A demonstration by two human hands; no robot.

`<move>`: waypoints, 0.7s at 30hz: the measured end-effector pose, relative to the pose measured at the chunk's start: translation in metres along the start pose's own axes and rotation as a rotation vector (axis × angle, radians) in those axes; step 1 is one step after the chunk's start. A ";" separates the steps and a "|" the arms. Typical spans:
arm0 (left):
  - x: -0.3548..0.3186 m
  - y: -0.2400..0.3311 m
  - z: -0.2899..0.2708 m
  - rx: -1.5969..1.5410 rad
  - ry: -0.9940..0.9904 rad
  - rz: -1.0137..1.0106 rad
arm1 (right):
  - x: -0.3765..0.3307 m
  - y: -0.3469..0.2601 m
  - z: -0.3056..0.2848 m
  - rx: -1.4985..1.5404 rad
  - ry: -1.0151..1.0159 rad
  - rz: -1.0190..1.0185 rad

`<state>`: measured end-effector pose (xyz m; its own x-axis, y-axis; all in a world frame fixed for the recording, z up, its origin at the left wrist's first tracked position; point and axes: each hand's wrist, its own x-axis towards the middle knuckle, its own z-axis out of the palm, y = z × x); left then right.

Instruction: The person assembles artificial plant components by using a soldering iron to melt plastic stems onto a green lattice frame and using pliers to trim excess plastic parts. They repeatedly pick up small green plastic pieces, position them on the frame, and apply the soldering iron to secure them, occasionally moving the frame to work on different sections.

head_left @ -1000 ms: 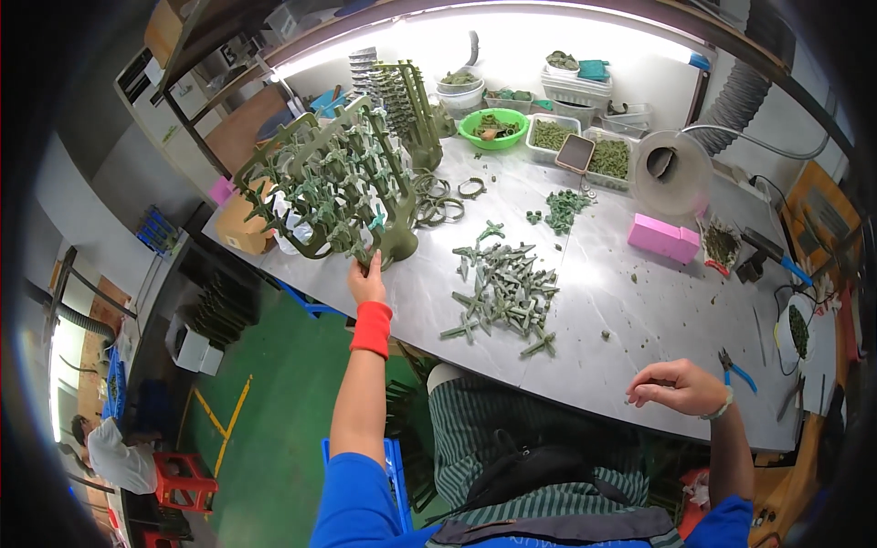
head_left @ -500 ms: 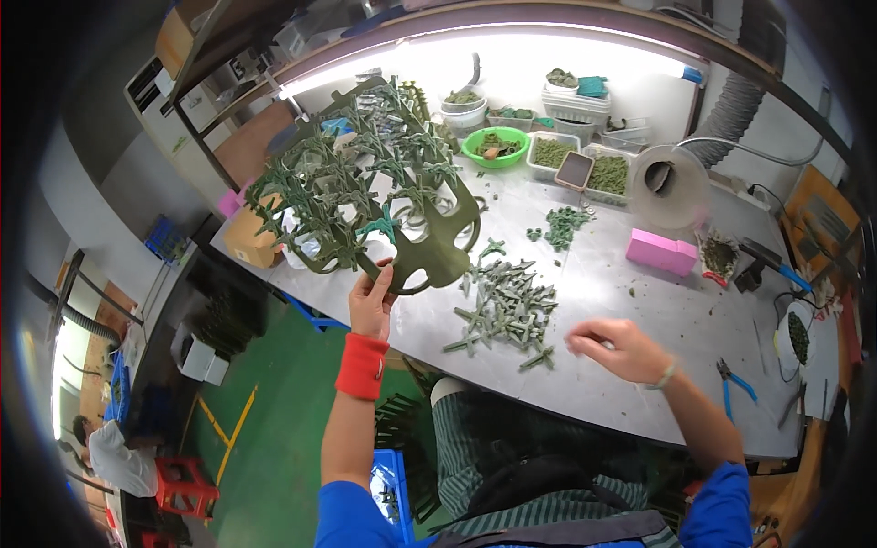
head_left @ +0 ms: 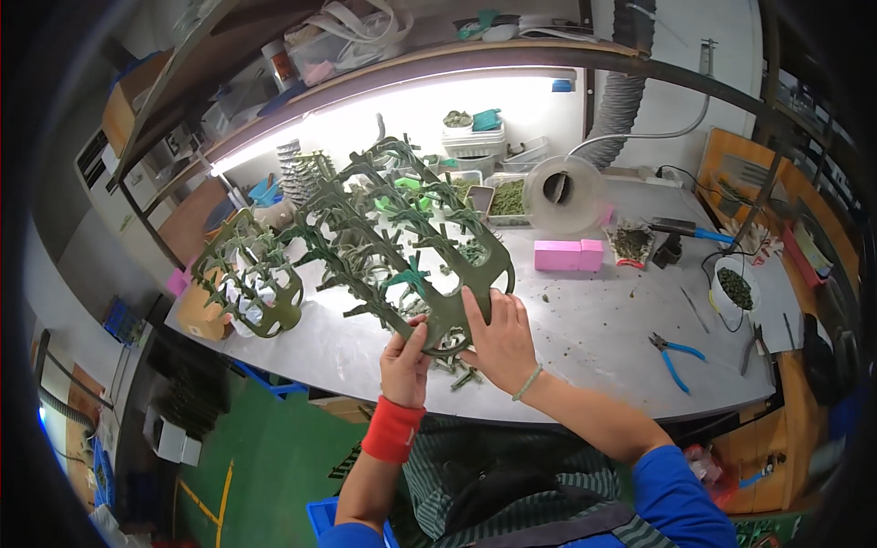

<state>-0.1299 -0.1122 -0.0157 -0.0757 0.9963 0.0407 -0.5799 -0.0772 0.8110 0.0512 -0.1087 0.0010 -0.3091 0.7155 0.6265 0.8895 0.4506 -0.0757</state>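
Note:
A dark green openwork plate (head_left: 482,272) carries rows of small branching green pieces, one of them a brighter teal piece (head_left: 411,276). My left hand (head_left: 405,365), with a red wristband, pinches the plate's near edge between thumb and fingers. On the plate's near right corner my right hand (head_left: 504,342) also grips, its thumb on the upper face. The plate is held tilted above the table. Loose grey-green pieces (head_left: 464,376) lie beneath, mostly hidden by it. A similar loaded plate (head_left: 285,315) is to the left.
A pink block (head_left: 568,257) lies right of the plate. Blue-handled pliers (head_left: 678,358) rest near the front edge. A clear funnel-shaped hood (head_left: 539,219), tubs of green bits (head_left: 508,199) and a white bowl (head_left: 734,290) stand farther off. A shelf (head_left: 438,68) overhangs the back.
My right hand has moved left from over the table and now grips the plate. The held plate now stands apart from the similar one at left. The view has shifted right.

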 end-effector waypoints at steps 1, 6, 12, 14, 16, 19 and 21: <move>-0.004 -0.005 0.008 -0.014 0.012 -0.005 | -0.003 0.005 0.001 -0.002 0.006 0.019; -0.023 -0.024 0.036 0.014 0.011 0.004 | -0.022 0.017 0.005 -0.046 0.113 0.108; -0.029 -0.029 0.045 0.078 -0.091 0.032 | -0.038 0.024 -0.019 -0.008 0.121 0.149; -0.029 -0.025 0.042 0.095 -0.089 -0.012 | -0.051 0.028 -0.035 0.024 0.046 0.075; -0.035 -0.020 0.038 0.037 -0.156 -0.052 | -0.071 0.031 -0.052 0.092 0.013 0.064; -0.049 -0.009 0.029 0.045 -0.127 -0.258 | -0.114 0.059 -0.078 0.320 0.162 0.095; -0.057 -0.006 0.023 0.026 -0.131 -0.345 | -0.141 0.103 -0.085 0.142 0.333 0.190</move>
<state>-0.1029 -0.1676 -0.0096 0.2263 0.9601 -0.1644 -0.5325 0.2633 0.8045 0.2153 -0.2082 -0.0287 0.0028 0.5921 0.8059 0.8576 0.4130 -0.3064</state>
